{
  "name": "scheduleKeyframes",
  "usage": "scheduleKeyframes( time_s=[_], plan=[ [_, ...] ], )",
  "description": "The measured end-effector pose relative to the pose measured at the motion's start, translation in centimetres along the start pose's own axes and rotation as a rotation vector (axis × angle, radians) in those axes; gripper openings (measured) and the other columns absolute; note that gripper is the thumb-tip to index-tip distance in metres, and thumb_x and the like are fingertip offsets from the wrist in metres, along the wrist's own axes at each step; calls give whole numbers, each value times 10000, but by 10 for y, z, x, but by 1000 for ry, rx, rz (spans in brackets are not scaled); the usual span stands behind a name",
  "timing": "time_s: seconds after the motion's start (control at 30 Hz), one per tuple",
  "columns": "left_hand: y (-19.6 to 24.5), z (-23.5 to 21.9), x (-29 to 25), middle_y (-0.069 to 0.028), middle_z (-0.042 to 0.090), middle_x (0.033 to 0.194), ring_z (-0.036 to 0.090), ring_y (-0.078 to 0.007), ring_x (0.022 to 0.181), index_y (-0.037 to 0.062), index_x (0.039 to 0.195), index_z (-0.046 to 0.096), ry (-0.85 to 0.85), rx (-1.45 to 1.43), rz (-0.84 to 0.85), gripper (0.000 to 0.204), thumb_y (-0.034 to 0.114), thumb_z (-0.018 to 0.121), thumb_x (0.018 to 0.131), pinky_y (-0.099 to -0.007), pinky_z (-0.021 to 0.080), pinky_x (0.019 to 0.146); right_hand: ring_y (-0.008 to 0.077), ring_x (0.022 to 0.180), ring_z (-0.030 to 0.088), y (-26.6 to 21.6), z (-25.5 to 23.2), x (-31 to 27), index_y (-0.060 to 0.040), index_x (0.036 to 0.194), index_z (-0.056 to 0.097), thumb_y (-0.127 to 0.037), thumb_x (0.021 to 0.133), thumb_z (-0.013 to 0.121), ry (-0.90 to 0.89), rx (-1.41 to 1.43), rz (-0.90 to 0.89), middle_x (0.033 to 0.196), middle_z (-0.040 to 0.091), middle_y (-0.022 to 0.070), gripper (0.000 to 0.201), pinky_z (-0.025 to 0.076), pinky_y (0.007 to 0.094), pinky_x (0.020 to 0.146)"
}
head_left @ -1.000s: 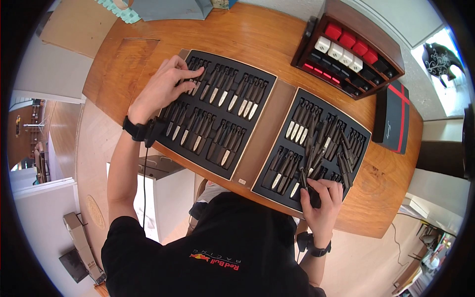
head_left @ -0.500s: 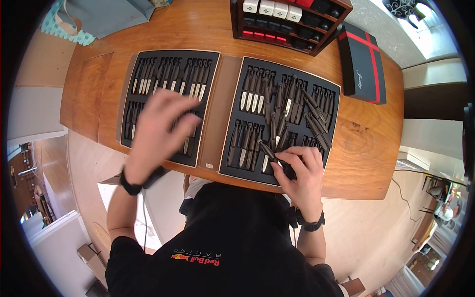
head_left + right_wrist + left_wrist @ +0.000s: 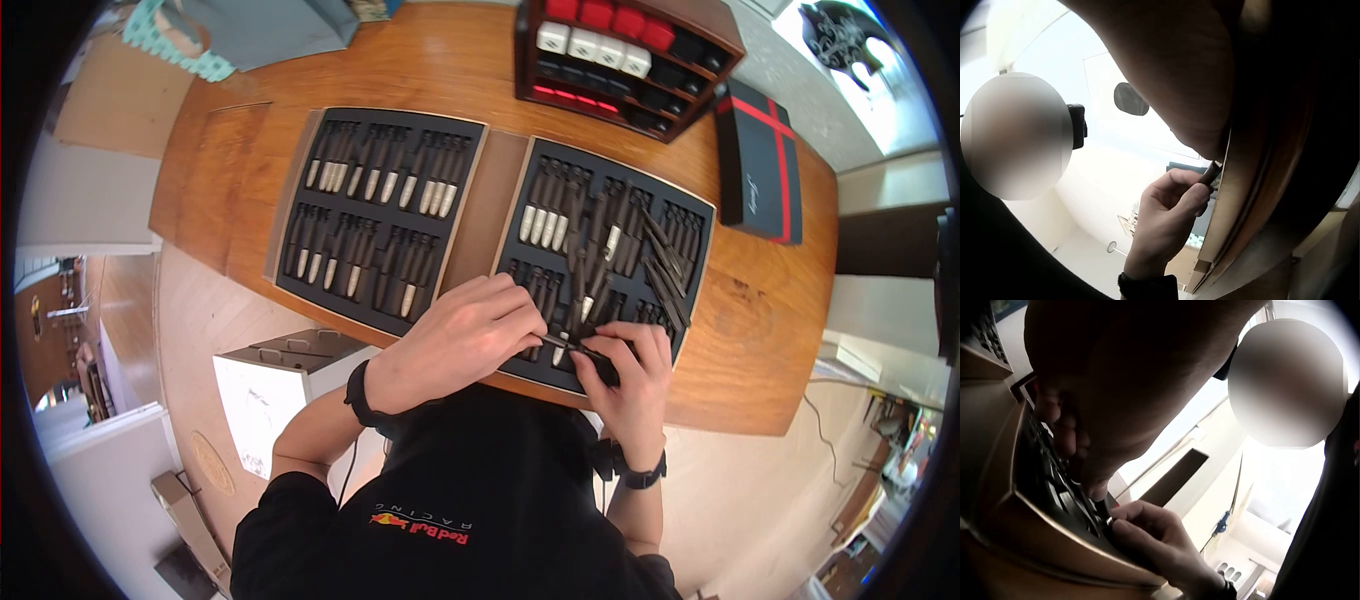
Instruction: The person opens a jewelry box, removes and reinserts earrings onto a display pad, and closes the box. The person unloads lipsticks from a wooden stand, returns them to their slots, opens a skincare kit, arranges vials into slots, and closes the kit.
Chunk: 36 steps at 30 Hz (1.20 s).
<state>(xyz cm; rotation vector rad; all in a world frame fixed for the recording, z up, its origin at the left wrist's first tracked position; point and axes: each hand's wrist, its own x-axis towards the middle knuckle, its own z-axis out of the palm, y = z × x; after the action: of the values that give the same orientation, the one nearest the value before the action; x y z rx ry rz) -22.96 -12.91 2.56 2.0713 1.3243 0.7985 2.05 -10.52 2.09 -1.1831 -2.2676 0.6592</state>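
Both hands meet over the near edge of the right black tray (image 3: 540, 384). Between them is a slim dark piece with a pale end (image 3: 556, 343), perhaps a small knife. My left hand (image 3: 468, 335) pinches one end between thumb and fingertips; in the right wrist view its dark round shaft (image 3: 1211, 173) sticks out past the thumb. My right hand (image 3: 632, 385) grips the other end with thumb and curled fingers. Below lie similar pieces in slots, and several loose ones (image 3: 665, 270) are heaped across them. The left black tray (image 3: 388, 212) holds rows of these pieces, many showing pale ends.
A brown strip (image 3: 487, 205) joins the trays on the wooden table (image 3: 225, 190). At the back stands a dark wooden rack (image 3: 625, 85) with red, white and black items. Right of it lies a black box with red ribbon (image 3: 757, 165). A grey bag (image 3: 265, 35) stands back left.
My left hand has come from the left tray across to the right one and now pinches the piece at my right hand. The right hand stays at the right tray's near edge.
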Motion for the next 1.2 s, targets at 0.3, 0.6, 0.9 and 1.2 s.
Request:
scheduleKeyframes(
  time_s=[0.3,0.6,0.9,1.2],
  plan=[
    [-66,-113,-56,-84,791,947,679,-151,744,48,1165,811,656,267,-641,234,64,801,932,-282,528,683,288,970,619,0,1,2,-89,962,757,-90,788,883,-10,-24,11,1041,687,55,215,495,411,846],
    [-137,-139,-49,-192,760,909,729,-318,777,-13,1076,767,499,485,-676,171,101,731,954,-404,576,738,285,971,607,-1,3,0,-83,964,745,-77,794,876,-13,-41,49,1036,684,60,215,487,411,843],
    [-140,-137,-55,-164,723,828,680,-235,708,-34,1041,744,523,452,-597,139,90,722,981,-356,546,688,286,962,604,-1,4,1,-81,964,742,-78,791,874,-29,-47,72,1034,679,65,218,484,411,843],
    [-135,-158,-65,-132,737,951,686,-204,821,1,1154,781,531,410,-612,187,75,700,1002,-329,548,752,288,965,598,-1,4,1,-79,971,743,-73,789,870,-21,-39,80,1029,677,65,222,484,412,839]
  ],
)
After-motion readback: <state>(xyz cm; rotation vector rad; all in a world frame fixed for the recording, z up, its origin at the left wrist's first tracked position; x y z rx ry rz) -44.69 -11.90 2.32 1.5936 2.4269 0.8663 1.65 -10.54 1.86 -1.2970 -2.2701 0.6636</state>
